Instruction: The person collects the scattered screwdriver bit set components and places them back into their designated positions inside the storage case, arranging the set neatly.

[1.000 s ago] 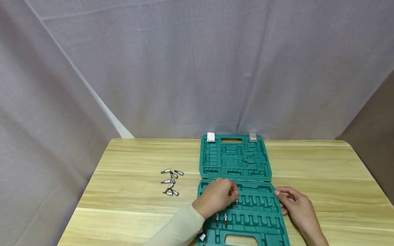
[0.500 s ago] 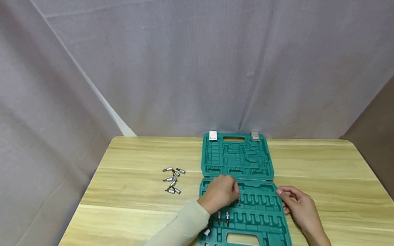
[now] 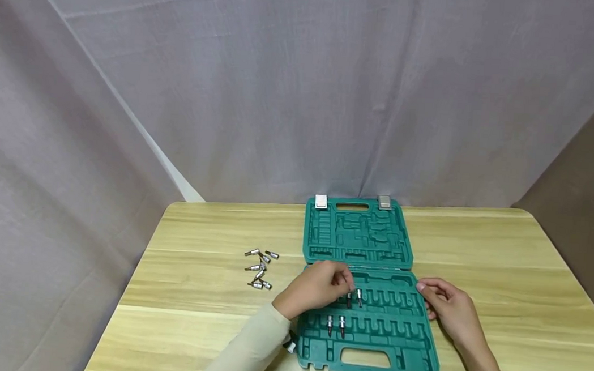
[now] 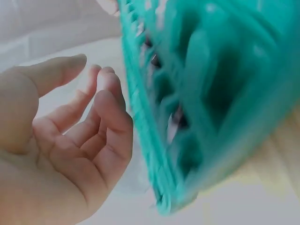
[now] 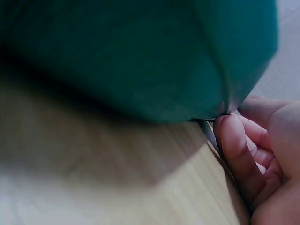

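Note:
An open green plastic tool case (image 3: 319, 354) lies on the table in the head view. Two bit sockets (image 3: 341, 326) sit in slots of its nearer row; in the farther row I see two more, one bit socket (image 3: 359, 297) in plain sight and another (image 3: 349, 300) by my left fingertips. My left hand (image 3: 316, 286) hovers over that row; in the left wrist view its fingers curl loosely with nothing between them. My right hand (image 3: 447, 316) pinches the case's right edge, thumb on top, fingers partly hidden beneath. The right wrist view shows those fingers at the case's corner (image 5: 211, 93).
Left of the case, a loose pile of several bit sockets (image 3: 259, 268) lies on the wooden table (image 3: 193, 292). The case lid (image 3: 341, 253), with two metal latches, lies folded back toward the grey curtain (image 3: 282, 94) behind the table.
My left hand has drawn back to the left from the farther row, letting go of the bit socket there, which now lies uncovered. My right hand stays at the case edge.

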### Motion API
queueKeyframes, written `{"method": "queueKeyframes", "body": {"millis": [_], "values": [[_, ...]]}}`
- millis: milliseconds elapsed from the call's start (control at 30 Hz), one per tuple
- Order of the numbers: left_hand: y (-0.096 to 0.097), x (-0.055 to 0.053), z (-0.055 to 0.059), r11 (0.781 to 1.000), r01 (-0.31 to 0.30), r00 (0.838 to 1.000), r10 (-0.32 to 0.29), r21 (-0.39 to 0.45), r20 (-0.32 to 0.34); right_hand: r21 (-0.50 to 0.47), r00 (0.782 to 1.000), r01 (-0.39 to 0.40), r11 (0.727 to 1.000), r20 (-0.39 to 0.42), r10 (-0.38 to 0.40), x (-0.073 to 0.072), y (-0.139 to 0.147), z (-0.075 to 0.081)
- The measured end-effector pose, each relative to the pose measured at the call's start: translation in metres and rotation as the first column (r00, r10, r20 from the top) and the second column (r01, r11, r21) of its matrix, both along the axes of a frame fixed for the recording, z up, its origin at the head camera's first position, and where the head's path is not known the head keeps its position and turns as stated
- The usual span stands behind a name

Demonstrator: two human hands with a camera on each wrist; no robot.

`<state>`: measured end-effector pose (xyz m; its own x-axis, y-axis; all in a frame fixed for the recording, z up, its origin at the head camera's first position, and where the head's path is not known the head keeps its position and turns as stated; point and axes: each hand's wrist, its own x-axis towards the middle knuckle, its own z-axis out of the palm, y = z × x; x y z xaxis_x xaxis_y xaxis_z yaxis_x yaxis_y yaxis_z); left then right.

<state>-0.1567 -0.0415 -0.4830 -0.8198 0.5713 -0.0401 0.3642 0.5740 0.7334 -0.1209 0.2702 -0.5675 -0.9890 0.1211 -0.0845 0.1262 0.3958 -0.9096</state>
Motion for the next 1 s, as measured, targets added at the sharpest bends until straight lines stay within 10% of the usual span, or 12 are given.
{"method": "queueKeyframes", "body": {"millis": [367,600,833,1000], "values": [[-0.075,0.029,0.011,0.986,-0.16,0.982,0.163,0.04,-0.091,0.002,1.0,-0.001,1.0,0.015,0.001,-0.001,-0.001,-0.002],[-0.111,0.041,0.005,0.937,-0.338,0.909,0.302,-0.086,-0.287,-0.018,1.0,-0.003,1.0,-0.001,0.003,0.0,0.001,-0.003],[-0.133,0.046,-0.005,0.855,-0.469,0.812,0.317,-0.223,-0.49,-0.017,1.0,0.008,1.0,0.006,-0.008,0.001,0.001,-0.003],[-0.139,0.045,-0.011,0.832,-0.484,0.816,0.318,-0.271,-0.483,-0.015,1.0,0.008,1.0,0.001,-0.008,0.0,0.001,-0.002]]}}
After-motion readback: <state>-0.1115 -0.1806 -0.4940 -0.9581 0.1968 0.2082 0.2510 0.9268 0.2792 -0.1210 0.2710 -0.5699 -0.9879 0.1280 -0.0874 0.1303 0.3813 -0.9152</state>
